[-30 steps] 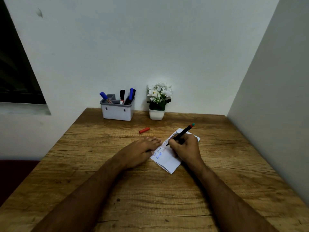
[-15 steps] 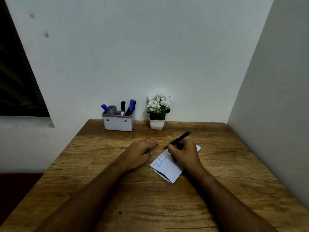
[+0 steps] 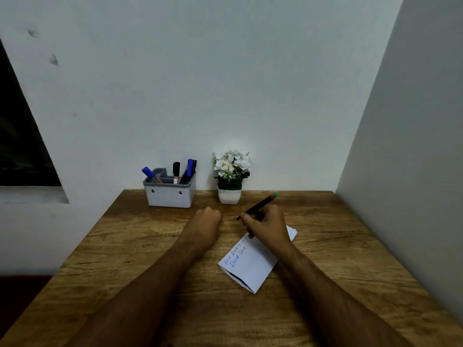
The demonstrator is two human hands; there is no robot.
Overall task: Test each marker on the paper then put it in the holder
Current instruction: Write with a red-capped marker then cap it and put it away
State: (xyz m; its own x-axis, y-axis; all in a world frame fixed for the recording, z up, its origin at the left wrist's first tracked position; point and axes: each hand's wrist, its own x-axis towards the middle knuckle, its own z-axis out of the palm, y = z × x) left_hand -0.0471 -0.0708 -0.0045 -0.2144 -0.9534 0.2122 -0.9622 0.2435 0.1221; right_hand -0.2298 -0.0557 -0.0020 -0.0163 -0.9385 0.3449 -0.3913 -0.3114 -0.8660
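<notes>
On the wooden desk (image 3: 125, 246), the right grip (image 3: 266, 226) pinches the marker (image 3: 258, 206) beyond the paper (image 3: 253, 266).

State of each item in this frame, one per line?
Right hand: grips the marker.
Marker: tilted, tip off the paper.
Left hand: fingers curled, on the table; any hold hidden.
Paper: folded, flat on the table, blue writing on it.
Holder: upright, four markers inside.
Plant: upright in its pot.
</notes>
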